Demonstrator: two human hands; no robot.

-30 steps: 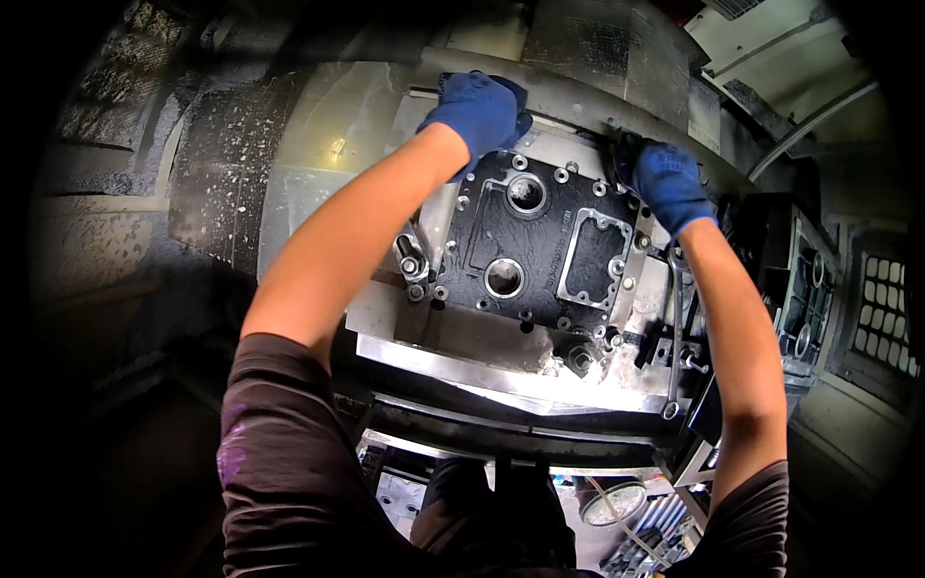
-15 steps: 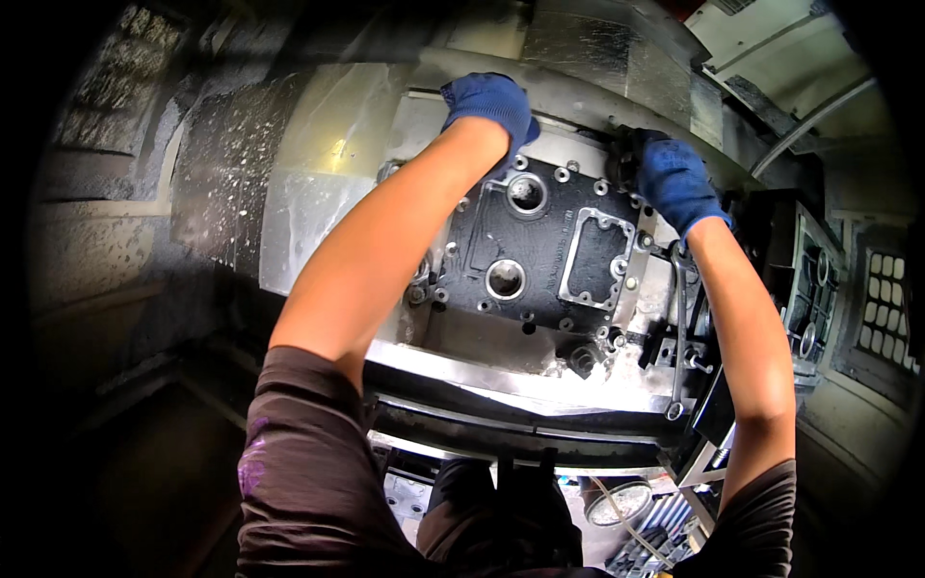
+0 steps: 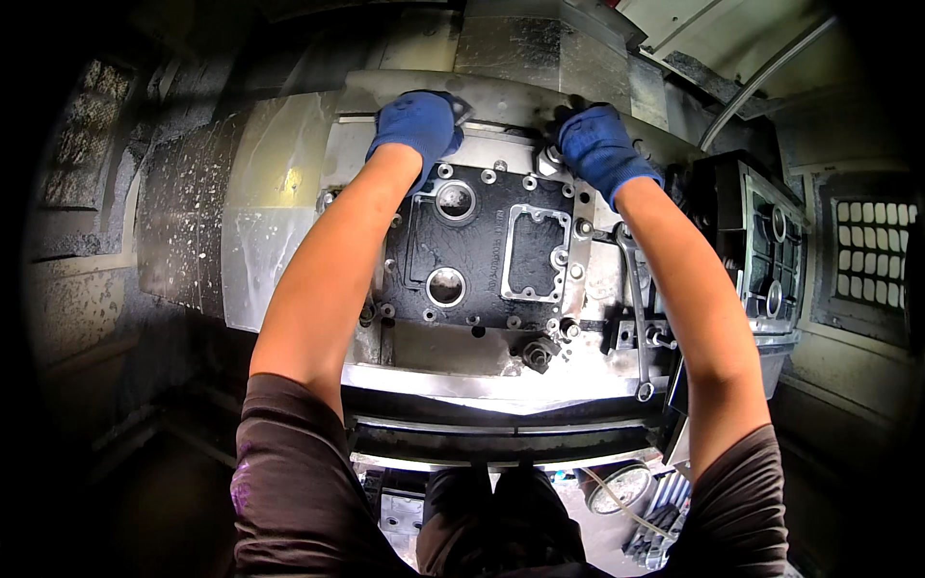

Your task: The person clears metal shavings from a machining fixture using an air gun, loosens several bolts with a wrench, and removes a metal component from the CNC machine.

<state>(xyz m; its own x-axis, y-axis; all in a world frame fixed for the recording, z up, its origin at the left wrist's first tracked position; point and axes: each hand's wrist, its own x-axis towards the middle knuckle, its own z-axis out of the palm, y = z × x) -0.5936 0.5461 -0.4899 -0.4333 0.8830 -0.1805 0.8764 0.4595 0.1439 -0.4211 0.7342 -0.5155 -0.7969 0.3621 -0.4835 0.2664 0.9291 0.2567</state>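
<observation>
A dark cast metal housing (image 3: 482, 246) lies in a machine fixture, with round bores at its left and a pale rectangular rim at its right. Beyond its far left edge is my left hand (image 3: 416, 125) in a blue knitted glove. Its fingers are curled by a small dark metal piece (image 3: 464, 108); their grip is mostly hidden. My gloved right hand (image 3: 605, 144) is closed beyond the far right corner, at a dark object I cannot make out. A hex nut (image 3: 550, 159) shows just left of it.
A long wrench (image 3: 640, 318) lies at the housing's right. Another dark casting (image 3: 771, 250) stands upright farther right. Along the near side runs a bright metal ledge (image 3: 462, 385). A round bucket (image 3: 620, 489) stands below, beside my legs.
The view has shifted, placing the housing farther left. My right hand has moved slightly away from the housing's corner, uncovering the hex nut. A dark piece now shows beside my left fingers.
</observation>
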